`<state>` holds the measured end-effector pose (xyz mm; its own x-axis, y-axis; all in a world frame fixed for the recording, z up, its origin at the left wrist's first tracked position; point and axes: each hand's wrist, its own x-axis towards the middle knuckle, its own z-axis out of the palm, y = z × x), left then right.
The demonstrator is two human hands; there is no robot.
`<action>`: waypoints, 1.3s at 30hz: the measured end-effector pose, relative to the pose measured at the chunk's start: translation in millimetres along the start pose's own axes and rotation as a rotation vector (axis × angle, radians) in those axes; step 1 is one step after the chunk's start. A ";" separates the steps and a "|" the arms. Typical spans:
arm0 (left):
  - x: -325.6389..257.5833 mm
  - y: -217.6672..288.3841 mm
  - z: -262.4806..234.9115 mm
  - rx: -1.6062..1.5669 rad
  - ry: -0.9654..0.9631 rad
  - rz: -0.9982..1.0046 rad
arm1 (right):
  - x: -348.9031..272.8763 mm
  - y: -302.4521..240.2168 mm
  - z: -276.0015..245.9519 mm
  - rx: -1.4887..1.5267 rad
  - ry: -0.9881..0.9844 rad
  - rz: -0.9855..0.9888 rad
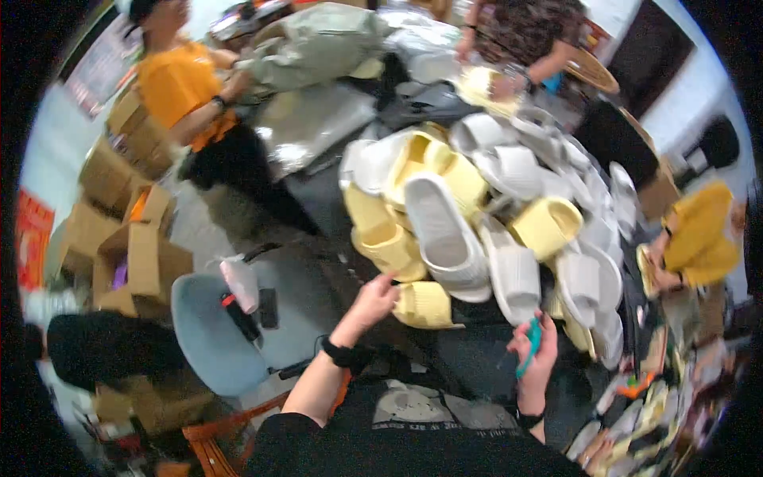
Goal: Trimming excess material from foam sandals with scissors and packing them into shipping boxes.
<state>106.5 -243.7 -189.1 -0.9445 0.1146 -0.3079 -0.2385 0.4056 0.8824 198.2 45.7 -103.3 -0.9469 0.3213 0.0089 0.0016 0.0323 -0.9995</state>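
Observation:
Near the table's front edge, my left hand (pixel 372 306) has its bent fingers closed at the left end of a yellow slipper (pixel 425 307); motion blur softens the grip. To the right, my right hand (pixel 538 362) is wrapped round a small teal-handled tool (pixel 530 347), its exact kind smeared. Just beyond that hand lies a grey slipper (pixel 515 274), toe toward me. A longer grey slipper (pixel 447 234) rests on the pile between my hands, with another yellow slipper (pixel 389 246) to its left. Several more grey and yellow slippers are heaped behind.
Left of me, a pale blue chair (pixel 214 334) carries a pink item (pixel 240 285) and dark objects. Open cardboard boxes (pixel 143 266) line the left side. Clear plastic bags (pixel 314 123) lie beyond. People in orange (pixel 183 87), brown (pixel 528 32) and yellow (pixel 701 234) work round the table.

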 end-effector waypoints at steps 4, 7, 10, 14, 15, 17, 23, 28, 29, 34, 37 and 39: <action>-0.9 -9.1 3.2 0.020 0.024 0.124 | 2.9 -4.1 -4.1 -0.061 -0.018 0.006; -20.6 -31.5 -12.1 0.109 0.118 0.039 | 14.9 1.3 -2.7 -0.072 -0.116 0.003; -37.4 -46.8 -18.5 0.085 0.169 0.002 | 21.5 -10.5 -0.9 -0.079 -0.202 -0.076; -58.5 -65.2 -27.2 0.126 0.212 -0.081 | 30.5 -41.5 19.9 -0.027 -0.339 -0.128; -60.9 -72.8 -28.1 0.138 0.227 -0.077 | 31.4 -45.3 26.6 0.021 -0.292 -0.074; -69.7 -71.8 -31.4 0.142 0.241 -0.098 | 33.6 -52.1 32.1 0.019 -0.261 0.010; -82.2 -79.0 -30.0 0.132 0.282 -0.113 | 32.5 -53.6 48.0 -0.005 -0.360 -0.040; -77.9 -77.8 -24.7 0.157 0.223 -0.088 | 28.9 -45.5 48.4 -0.008 -0.376 -0.023; -76.4 -76.9 -23.8 0.155 0.222 -0.089 | 27.0 -48.7 50.4 -0.014 -0.366 -0.002; -72.5 -71.0 -21.2 0.159 0.172 -0.111 | 28.0 -41.5 47.4 -0.046 -0.366 0.022; -70.9 -74.0 -15.8 0.154 0.153 -0.108 | 30.8 -21.3 41.9 0.007 -0.315 0.038; -71.6 -75.2 -14.1 0.156 0.140 -0.104 | 30.2 -18.2 39.9 0.015 -0.324 0.015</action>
<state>188.9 -295.2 -228.3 -0.9412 -0.0581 -0.3327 -0.3091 0.5449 0.7794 156.7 17.0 -86.0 -0.9999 0.0035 -0.0136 0.0137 0.0155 -0.9998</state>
